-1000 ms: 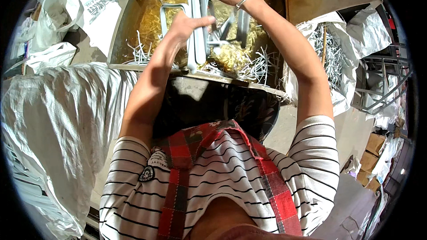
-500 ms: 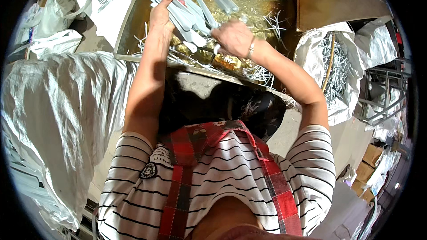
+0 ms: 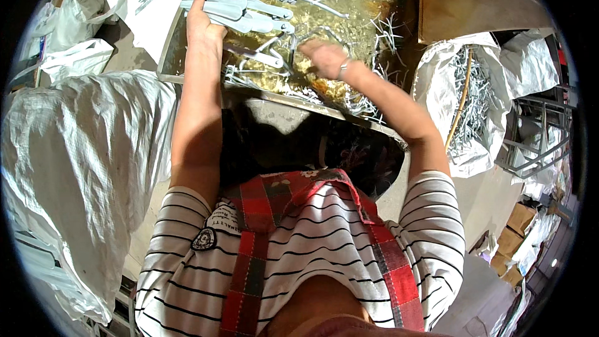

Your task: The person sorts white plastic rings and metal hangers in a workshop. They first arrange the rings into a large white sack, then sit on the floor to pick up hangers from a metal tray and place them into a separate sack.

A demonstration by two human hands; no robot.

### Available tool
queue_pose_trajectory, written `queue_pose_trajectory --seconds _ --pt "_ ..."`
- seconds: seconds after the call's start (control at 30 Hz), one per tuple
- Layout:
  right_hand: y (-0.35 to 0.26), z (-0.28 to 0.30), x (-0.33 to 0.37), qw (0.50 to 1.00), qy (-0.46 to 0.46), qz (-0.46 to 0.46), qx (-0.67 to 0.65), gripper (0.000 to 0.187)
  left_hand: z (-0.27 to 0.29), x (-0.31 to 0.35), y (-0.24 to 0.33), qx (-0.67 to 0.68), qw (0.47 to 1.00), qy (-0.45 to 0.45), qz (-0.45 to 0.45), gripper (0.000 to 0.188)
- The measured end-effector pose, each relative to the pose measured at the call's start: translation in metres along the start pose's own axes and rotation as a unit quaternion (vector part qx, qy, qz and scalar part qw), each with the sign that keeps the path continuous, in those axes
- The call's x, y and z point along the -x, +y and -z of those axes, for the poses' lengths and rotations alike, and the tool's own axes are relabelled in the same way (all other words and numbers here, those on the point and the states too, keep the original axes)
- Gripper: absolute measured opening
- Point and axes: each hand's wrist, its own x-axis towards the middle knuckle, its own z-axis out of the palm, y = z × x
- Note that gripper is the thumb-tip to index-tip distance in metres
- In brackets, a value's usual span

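My left hand [image 3: 204, 24] is closed around a bundle of pale grey plastic looped strips [image 3: 243, 12], thumb on top. The strips have rounded ends and fan out to the right over a metal tray [image 3: 171, 50]. Below the bundle, a separate pale grey piece [image 3: 259, 56] with a bent loop lies over the tray. My right hand [image 3: 326, 59], with a band on its wrist, is over the tray just right of that piece, apart from the bundle. Its fingers point left and are blurred, so I cannot make out whether they hold anything.
Thin white offcuts lie along the tray's near and right edges. To the right stands a white sack [image 3: 430, 87] full of grey scraps [image 3: 471, 112], below a brown board [image 3: 480, 3]. A large white woven sheet [image 3: 81, 168] drapes at the left.
My left hand and the bundle have moved left, and the strips now lie more level. My right hand has come away from the bundle's ends, and a separate piece shows below it.
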Motion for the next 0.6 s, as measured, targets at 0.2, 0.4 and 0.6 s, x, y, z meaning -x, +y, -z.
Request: queue_pose_trajectory --seconds 0.2,0.4,0.6 --pt "-0.008 -0.079 -0.062 0.992 0.017 0.126 -0.01 0.062 0.015 -0.015 0.021 0.039 0.997 0.032 -0.05 0.018" --pt "0.021 -0.088 -0.033 0.987 -0.102 0.025 -0.12 0.028 0.019 -0.015 0.045 0.029 0.985 0.085 -0.144 0.026" --pt "0.125 -0.078 0.003 0.921 0.167 -0.129 -0.328 0.044 0.003 0.014 0.063 -0.222 0.92 0.011 -0.324 0.022"
